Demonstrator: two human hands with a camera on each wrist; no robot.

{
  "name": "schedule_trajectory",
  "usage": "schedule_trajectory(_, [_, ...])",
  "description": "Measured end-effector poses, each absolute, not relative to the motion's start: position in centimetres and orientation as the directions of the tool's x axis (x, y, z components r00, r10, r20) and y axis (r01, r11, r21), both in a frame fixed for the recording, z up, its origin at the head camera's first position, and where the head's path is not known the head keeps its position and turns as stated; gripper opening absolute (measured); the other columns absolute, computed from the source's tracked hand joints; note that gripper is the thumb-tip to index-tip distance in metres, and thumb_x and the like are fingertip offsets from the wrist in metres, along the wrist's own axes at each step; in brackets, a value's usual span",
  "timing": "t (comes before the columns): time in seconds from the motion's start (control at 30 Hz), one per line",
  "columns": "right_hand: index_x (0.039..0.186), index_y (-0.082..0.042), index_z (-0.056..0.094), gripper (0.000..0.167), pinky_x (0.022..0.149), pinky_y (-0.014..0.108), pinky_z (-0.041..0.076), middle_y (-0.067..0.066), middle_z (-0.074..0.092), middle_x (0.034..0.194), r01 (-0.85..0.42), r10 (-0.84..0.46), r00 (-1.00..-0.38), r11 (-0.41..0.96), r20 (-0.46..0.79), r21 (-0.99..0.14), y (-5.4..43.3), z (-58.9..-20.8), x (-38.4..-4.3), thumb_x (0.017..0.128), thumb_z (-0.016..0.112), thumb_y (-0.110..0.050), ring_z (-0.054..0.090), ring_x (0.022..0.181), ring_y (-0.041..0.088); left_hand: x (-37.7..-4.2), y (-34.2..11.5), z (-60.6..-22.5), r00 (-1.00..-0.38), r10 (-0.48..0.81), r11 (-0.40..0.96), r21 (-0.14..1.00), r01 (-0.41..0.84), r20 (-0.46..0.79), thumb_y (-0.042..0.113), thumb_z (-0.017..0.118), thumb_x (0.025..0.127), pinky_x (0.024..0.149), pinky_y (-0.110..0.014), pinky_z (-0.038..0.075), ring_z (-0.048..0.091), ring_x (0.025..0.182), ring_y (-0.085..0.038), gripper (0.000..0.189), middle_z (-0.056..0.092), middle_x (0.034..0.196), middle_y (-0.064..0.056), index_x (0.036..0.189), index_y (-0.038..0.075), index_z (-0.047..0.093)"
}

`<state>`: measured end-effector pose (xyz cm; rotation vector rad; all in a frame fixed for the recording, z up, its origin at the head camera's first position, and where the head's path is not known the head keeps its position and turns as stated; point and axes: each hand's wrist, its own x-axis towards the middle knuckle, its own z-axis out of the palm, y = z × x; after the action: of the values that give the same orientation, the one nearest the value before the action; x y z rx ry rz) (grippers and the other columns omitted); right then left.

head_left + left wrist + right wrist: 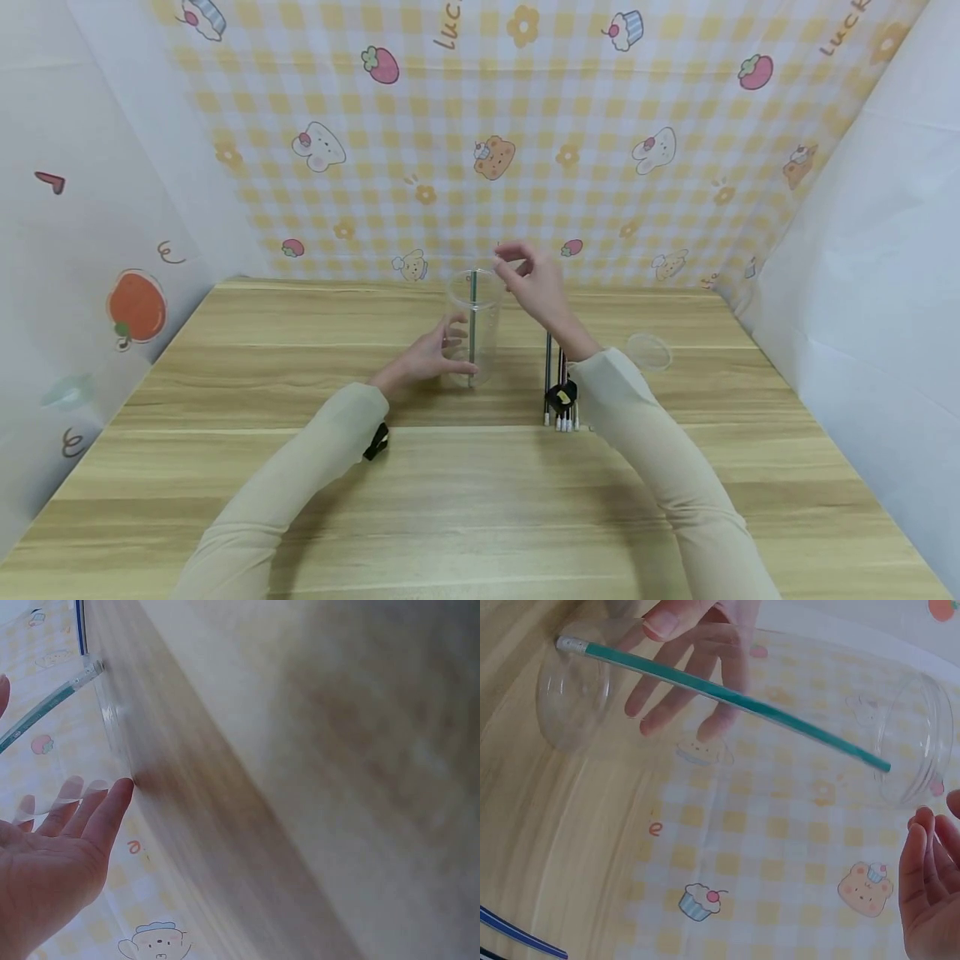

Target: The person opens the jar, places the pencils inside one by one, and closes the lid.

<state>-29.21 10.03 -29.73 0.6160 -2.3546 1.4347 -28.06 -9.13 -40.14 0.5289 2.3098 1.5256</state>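
A tall clear plastic jar (pixel 488 337) stands upright on the table. One green pencil (pixel 472 325) leans inside it, its white eraser end (pixel 571 645) at the bottom, as the right wrist view shows. My left hand (pixel 429 356) holds the jar low on its left side, thumb in front and fingers round the back. Beside the right edge of the jar's open rim (pixel 939 742), my right hand (pixel 538 287) is raised with bent fingers and nothing in them. In the left wrist view, the left fingers (pixel 105 817) are spread near the tabletop.
Several dark pencils (pixel 548 375) with white eraser ends lie on the wooden table (pixel 465 500) under my right wrist. Right of them lies a clear round lid (pixel 649 352). A yellow checked cloth (pixel 420 125) hangs behind the table, with white sheets (pixel 862 217) at both sides.
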Motion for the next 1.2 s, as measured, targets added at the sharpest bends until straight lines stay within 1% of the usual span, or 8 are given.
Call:
schedule_trajectory(0.23, [0.103, -0.001, 0.061, 0.026, 0.051, 0.024, 0.049, 0.009, 0.063, 0.086, -0.433, -0.066, -0.898, 0.313, 0.436, -0.845, 12.3, -29.6, -30.0, 0.087, 0.057, -0.022, 0.055, 0.056, 0.016, -28.0, -9.2, -40.1, -0.885, 0.461, 0.391, 0.910, 0.141, -0.061, 0.022, 0.074, 0.071, 0.096, -0.044, 0.030, 0.037, 0.118, -0.034, 0.086, 0.035, 0.132, -0.017, 0.136, 0.018, 0.018])
schedule_trajectory(0.37, [0.106, 0.002, 0.057, 0.031, 0.056, 0.026, 0.051, 0.008, 0.063, 0.091, -0.346, -0.050, -0.938, 0.247, 0.344, -0.905, 14.5, -30.2, -30.6, 0.087, 0.057, -0.022, 0.055, 0.058, 0.013, -28.0, -9.2, -40.2, -0.885, 0.463, 0.393, 0.908, 0.147, -0.057, 0.024, 0.074, 0.071, 0.096, -0.044, 0.030, 0.036, 0.118, -0.033, 0.088, 0.035, 0.132, -0.017, 0.137, 0.015, 0.017])
schedule_trajectory(0.47, [0.108, 0.004, 0.055, 0.036, 0.058, 0.025, 0.051, 0.007, 0.063, 0.090, -0.275, -0.057, -0.961, 0.222, 0.269, -0.935, 16.2, -30.9, -30.9, 0.087, 0.057, -0.024, 0.057, 0.060, 0.015, -28.1, -9.2, -40.3, -0.885, 0.462, 0.391, 0.908, 0.147, -0.055, 0.025, 0.075, 0.070, 0.097, -0.044, 0.030, 0.036, 0.118, -0.033, 0.089, 0.035, 0.132, -0.016, 0.137, 0.016, 0.017])
schedule_trajectory(0.63, [0.111, 0.005, 0.052, 0.036, 0.065, 0.028, 0.051, 0.011, 0.061, 0.092, -0.158, -0.083, -0.987, 0.274, 0.141, -0.949, 18.7, -32.4, -31.0, 0.089, 0.054, -0.023, 0.059, 0.070, 0.023, -28.2, -9.3, -40.4, -0.883, 0.466, 0.390, 0.909, 0.145, -0.059, 0.026, 0.075, 0.070, 0.097, -0.046, 0.029, 0.035, 0.119, -0.033, 0.090, 0.035, 0.133, -0.016, 0.137, 0.017, 0.017])
schedule_trajectory(0.83, [0.118, 0.008, 0.045, 0.036, 0.075, 0.037, 0.049, 0.018, 0.056, 0.101, 0.000, -0.085, -0.996, 0.361, -0.033, -0.933, 21.0, -34.8, -31.1, 0.091, 0.048, -0.017, 0.057, 0.071, 0.019, -28.3, -9.3, -40.5, -0.881, 0.469, 0.392, 0.909, 0.142, -0.065, 0.027, 0.075, 0.070, 0.097, -0.045, 0.029, 0.035, 0.119, -0.032, 0.090, 0.034, 0.133, -0.015, 0.138, 0.017, 0.016])
schedule_trajectory(0.97, [0.118, 0.008, 0.047, 0.034, 0.079, 0.043, 0.047, 0.022, 0.054, 0.103, 0.074, -0.067, -0.992, 0.389, -0.109, -0.918, 22.3, -36.3, -31.4, 0.090, 0.047, -0.013, 0.059, 0.074, 0.025, -28.4, -9.2, -40.5, -0.885, 0.462, 0.396, 0.907, 0.145, -0.061, 0.028, 0.076, 0.069, 0.097, -0.043, 0.029, 0.036, 0.118, -0.031, 0.091, 0.035, 0.132, -0.015, 0.138, 0.015, 0.017])
schedule_trajectory(1.07, [0.117, 0.011, 0.046, 0.035, 0.075, 0.039, 0.049, 0.026, 0.054, 0.104, 0.105, -0.064, -0.987, 0.413, -0.144, -0.905, 23.1, -37.4, -31.5, 0.089, 0.049, -0.011, 0.059, 0.076, 0.027, -28.4, -9.2, -40.6, -0.887, 0.458, 0.398, 0.906, 0.142, -0.062, 0.028, 0.076, 0.068, 0.097, -0.042, 0.030, 0.037, 0.118, -0.031, 0.092, 0.036, 0.132, -0.015, 0.138, 0.015, 0.017])
schedule_trajectory(1.2, [0.114, 0.014, 0.047, 0.034, 0.060, 0.027, 0.050, 0.024, 0.056, 0.091, 0.127, -0.057, -0.984, 0.448, -0.170, -0.885, 23.9, -38.5, -31.5, 0.086, 0.052, -0.005, 0.056, 0.062, 0.018, -28.5, -9.2, -40.6, -0.885, 0.461, 0.394, 0.908, 0.142, -0.062, 0.028, 0.076, 0.068, 0.097, -0.043, 0.029, 0.037, 0.118, -0.031, 0.091, 0.036, 0.132, -0.015, 0.137, 0.015, 0.018])
